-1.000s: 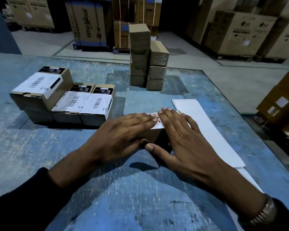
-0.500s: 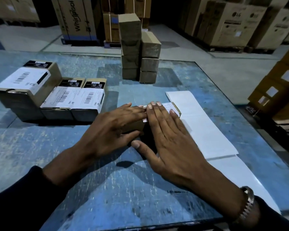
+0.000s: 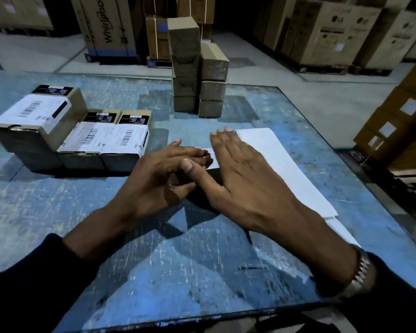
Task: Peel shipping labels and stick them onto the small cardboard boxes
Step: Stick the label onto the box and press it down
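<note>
Warehouse floor behind, lined with tall cartons (image 3: 111,27) on pallets. Scratched blue counter (image 3: 202,255) in front, carrying everything.

At the centre, one small box (image 3: 203,186), mostly hidden under both hands, in shadow. White label (image 3: 213,161) on its top, only a sliver visible between the hands. Left hand (image 3: 159,179) on the box's left side, fingers curled over the top edge, thumb along the near side: gripping the box. Right hand (image 3: 238,169) flat, fingers straight and together, spread over the label and the box top; cannot tell whether pressing or just above it, fingertips blurred. Metal watch (image 3: 360,272) on the right wrist, dark sleeves on both arms.

Just right of the box, a long white strip of label backing (image 3: 286,169), running toward the near right edge of the counter.

Left of the hands, three labelled boxes (image 3: 103,143) touching in a row, white barcode labels on top; the leftmost one taller.

Farther back, near the far edge, two stacks of plain boxes (image 3: 197,75) side by side, the left stack higher.
</note>
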Demonstrator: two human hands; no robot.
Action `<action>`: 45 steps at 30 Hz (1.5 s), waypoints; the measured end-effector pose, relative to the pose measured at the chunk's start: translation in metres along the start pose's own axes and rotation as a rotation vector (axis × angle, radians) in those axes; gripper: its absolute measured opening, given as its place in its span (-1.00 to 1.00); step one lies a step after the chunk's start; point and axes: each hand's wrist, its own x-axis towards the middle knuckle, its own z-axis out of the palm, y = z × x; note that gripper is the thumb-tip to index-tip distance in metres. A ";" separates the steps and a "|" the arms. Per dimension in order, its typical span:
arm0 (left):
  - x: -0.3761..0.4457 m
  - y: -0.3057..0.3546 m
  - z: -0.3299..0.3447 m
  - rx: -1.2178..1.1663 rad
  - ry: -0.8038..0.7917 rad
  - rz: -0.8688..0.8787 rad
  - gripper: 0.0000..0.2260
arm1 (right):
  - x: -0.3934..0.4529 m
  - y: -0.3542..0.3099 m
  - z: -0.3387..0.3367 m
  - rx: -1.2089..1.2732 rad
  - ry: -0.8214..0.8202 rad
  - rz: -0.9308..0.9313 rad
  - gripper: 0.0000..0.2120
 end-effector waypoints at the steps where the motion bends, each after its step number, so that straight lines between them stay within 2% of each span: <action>1: 0.000 0.000 0.000 0.016 0.003 0.011 -0.63 | 0.002 0.003 0.004 0.000 -0.028 -0.042 -0.12; 5: -0.001 0.003 0.001 0.101 0.015 -0.015 -0.66 | -0.001 0.028 0.015 -0.097 -0.010 -0.074 -0.14; 9: 0.002 0.005 0.001 0.077 0.042 -0.036 -0.64 | -0.005 0.044 0.003 -0.187 -0.016 -0.002 -0.03; 14: 0.008 0.011 0.000 -0.004 0.044 -0.092 -0.66 | -0.002 0.032 -0.016 -0.238 -0.060 0.086 0.10; 16: 0.008 0.011 -0.002 -0.012 0.038 -0.074 -0.66 | 0.003 0.020 -0.016 -0.185 -0.013 0.039 0.06; 20: 0.008 0.008 -0.004 -0.046 0.037 -0.025 -0.75 | 0.008 0.015 0.006 -0.087 -0.041 -0.106 -0.11; 25: 0.006 0.005 -0.002 -0.062 0.043 -0.083 -0.63 | 0.002 0.040 0.012 -0.205 0.035 -0.013 0.08; 29: 0.010 0.007 -0.004 -0.077 0.029 -0.072 -0.62 | 0.003 0.059 -0.005 -0.014 -0.033 0.008 0.03; 31: 0.010 0.008 -0.007 -0.076 0.009 -0.063 -0.59 | 0.007 0.058 -0.015 0.134 0.023 0.050 -0.02; 33: 0.009 0.010 -0.009 -0.092 0.013 -0.096 -0.61 | 0.011 0.054 -0.018 0.187 0.148 0.090 -0.07; 37: 0.013 0.018 -0.002 -0.160 0.118 -0.226 -0.81 | 0.015 0.050 -0.003 0.313 0.345 0.144 -0.11; 40: 0.018 0.019 0.005 -0.168 0.189 -0.259 -0.83 | 0.013 0.053 0.009 0.380 0.428 0.151 -0.21; 45: 0.016 0.014 0.001 -0.170 0.135 -0.240 -0.81 | 0.015 0.060 0.012 0.329 0.477 0.073 -0.26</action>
